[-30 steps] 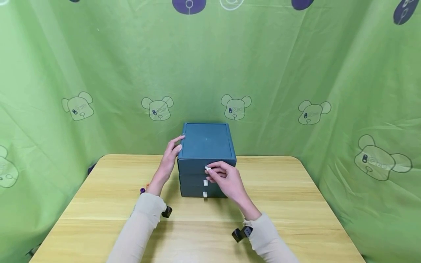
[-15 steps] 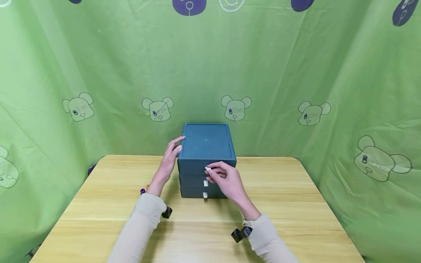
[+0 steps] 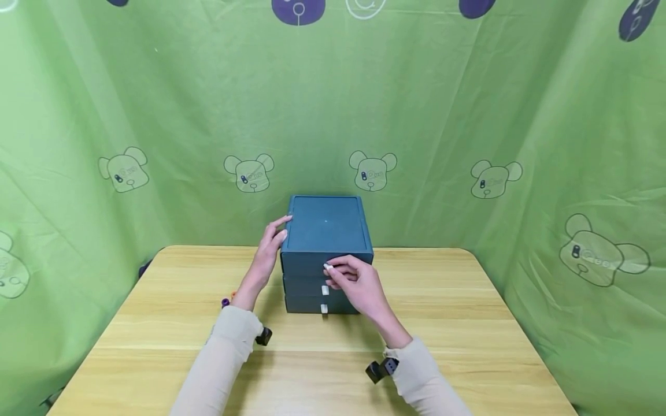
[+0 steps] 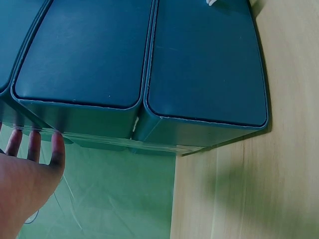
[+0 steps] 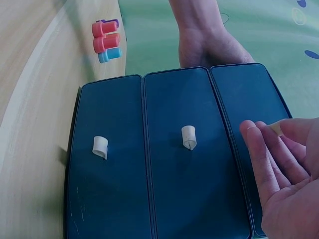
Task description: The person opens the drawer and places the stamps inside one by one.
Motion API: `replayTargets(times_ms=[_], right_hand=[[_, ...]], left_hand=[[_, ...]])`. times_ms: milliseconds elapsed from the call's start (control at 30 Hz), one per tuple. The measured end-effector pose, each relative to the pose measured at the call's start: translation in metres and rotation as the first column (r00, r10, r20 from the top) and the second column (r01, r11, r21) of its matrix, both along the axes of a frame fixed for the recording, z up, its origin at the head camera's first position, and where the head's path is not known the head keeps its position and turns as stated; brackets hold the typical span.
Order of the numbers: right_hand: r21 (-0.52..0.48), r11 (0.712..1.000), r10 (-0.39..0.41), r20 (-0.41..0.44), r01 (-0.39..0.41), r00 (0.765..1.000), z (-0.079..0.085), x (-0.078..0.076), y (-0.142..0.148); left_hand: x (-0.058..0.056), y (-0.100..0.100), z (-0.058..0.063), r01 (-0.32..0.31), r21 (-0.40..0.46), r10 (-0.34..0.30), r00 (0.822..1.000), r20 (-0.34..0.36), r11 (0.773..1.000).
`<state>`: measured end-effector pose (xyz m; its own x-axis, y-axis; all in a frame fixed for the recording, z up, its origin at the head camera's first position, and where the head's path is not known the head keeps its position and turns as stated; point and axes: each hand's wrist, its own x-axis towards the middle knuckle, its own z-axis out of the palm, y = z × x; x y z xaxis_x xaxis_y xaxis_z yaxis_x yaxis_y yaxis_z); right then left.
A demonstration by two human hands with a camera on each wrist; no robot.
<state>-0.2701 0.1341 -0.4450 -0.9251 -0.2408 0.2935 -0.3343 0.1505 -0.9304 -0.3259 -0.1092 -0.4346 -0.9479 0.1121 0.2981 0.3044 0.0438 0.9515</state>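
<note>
A dark blue three-drawer box stands on the wooden table, its drawers all flush at the front. My left hand rests against the box's left side near the top edge; in the left wrist view its fingers lie along that side. With thumb and fingertips my right hand pinches the white pull tab of the top drawer. Two more white tabs show below it, on the middle drawer and the bottom drawer. The pinched tab is mostly covered by the fingers.
Several small coloured pieces, pink, blue and purple, stand on the table left of the box, partly behind the left forearm in the head view. A green curtain with bear-head prints hangs behind and around the wooden table.
</note>
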Motion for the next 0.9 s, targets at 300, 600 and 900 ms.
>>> replayTargets(times_ms=[300, 600, 900], right_hand=[[0.008, 1.000, 0.004, -0.004, -0.004, 1.000, 0.000, 0.000, 0.001], [0.062, 0.998, 0.007, -0.021, -0.006, 1.000, -0.003, 0.003, 0.005], [0.059, 0.998, -0.017, -0.037, 0.019, 0.999, -0.013, 0.009, 0.015]], left_hand=[[0.000, 0.000, 0.001, -0.003, -0.009, 0.003, 1.000, -0.003, 1.000], [-0.002, 0.001, -0.003, 0.000, -0.003, 0.000, 1.000, 0.000, 1.000], [-0.002, 0.002, -0.003, -0.008, 0.008, 0.008, 1.000, -0.008, 1.000]])
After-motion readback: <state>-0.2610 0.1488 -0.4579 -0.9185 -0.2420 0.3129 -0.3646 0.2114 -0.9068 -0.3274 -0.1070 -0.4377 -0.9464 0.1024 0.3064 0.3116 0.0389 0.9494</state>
